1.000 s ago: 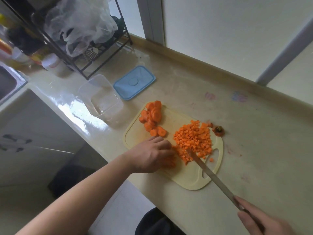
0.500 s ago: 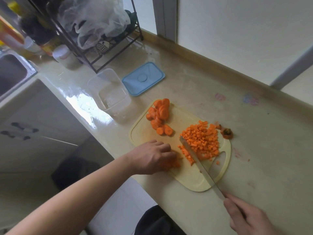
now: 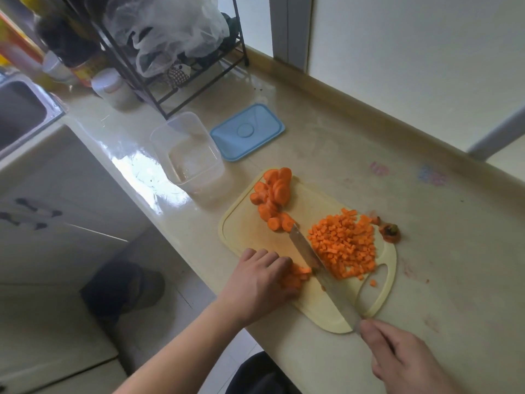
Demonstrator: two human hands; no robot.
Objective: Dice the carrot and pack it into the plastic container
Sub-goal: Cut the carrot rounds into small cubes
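Carrot strips (image 3: 297, 277) sit under our left hand (image 3: 262, 282), fingers curled over and pressing them down near the front edge of the yellow cutting board (image 3: 250, 234). Our right hand (image 3: 403, 362) has its fingers wrapped round the knife (image 3: 315, 265) handle at the board's near corner, blade lying flat-ish across the board with its tip up by the carrot rounds. The edge sits right between the strips we're pinning and the big pile of diced carrot (image 3: 345, 245) on the board's right half. Carrot rounds (image 3: 274, 197) are heaped at the far left corner of the board. The carrot top (image 3: 390, 232) lies on the counter (image 3: 426, 265), just off the board's right edge. Further out, the clear plastic container (image 3: 189, 155) stands open just beyond the board with no carrot in it, and its blue lid (image 3: 247, 132) lies flat beside it. A wire rack (image 3: 170, 66) stuffed with plastic bags sits behind those.
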